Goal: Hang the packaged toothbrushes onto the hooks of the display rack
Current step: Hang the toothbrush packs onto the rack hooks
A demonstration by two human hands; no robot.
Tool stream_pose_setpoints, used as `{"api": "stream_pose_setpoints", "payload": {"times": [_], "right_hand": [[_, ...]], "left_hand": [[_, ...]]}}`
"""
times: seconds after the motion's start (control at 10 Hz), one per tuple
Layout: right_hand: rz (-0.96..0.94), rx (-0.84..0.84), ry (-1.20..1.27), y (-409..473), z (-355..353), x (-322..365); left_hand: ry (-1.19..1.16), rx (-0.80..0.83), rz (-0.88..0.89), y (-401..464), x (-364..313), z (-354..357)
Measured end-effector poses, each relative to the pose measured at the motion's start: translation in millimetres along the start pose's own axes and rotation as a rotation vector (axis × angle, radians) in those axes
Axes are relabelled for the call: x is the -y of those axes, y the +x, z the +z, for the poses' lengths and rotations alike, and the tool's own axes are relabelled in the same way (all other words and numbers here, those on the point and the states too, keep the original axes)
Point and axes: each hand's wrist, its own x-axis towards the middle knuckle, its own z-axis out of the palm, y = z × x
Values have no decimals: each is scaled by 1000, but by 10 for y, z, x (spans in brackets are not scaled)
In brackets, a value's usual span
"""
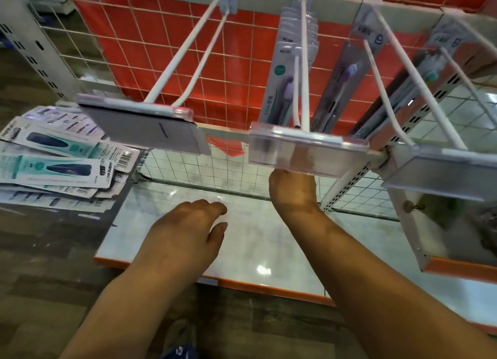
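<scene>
Several white hooks stick out from the red wire-grid rack [172, 49]. The left hook [188, 54] is bare. Packaged toothbrushes [285, 71] hang on the middle hook [302, 71], and more packs [341, 79] hang on the hooks to the right. A loose pile of packaged toothbrushes [61, 159] lies on the shelf at the left. My left hand [185, 229] hovers over the shelf with relaxed fingers, holding nothing. My right hand [293, 189] reaches up under the middle hook's clear price tag holder [306, 149]; its fingers are hidden behind the holder.
The white glossy shelf [242, 245] has an orange front edge. A low wire-grid fence [209, 170] runs along its back. Price tag holders [142, 122] jut forward at the hook tips. A slotted upright [349, 175] stands at the right, a wooden floor below.
</scene>
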Motion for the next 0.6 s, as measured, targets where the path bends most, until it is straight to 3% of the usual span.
{"api": "stream_pose_setpoints", "payload": {"times": [0.1, 0.3, 0.6], "right_hand": [[9, -6, 274, -205, -23, 126], [-125, 68, 240, -367, 211, 272], [-180, 209, 162, -505, 862, 694]], "left_hand": [[10, -19, -28, -2, 66, -25], [7, -48, -91, -53, 281, -91], [-48, -71, -228, -343, 860, -191]]}}
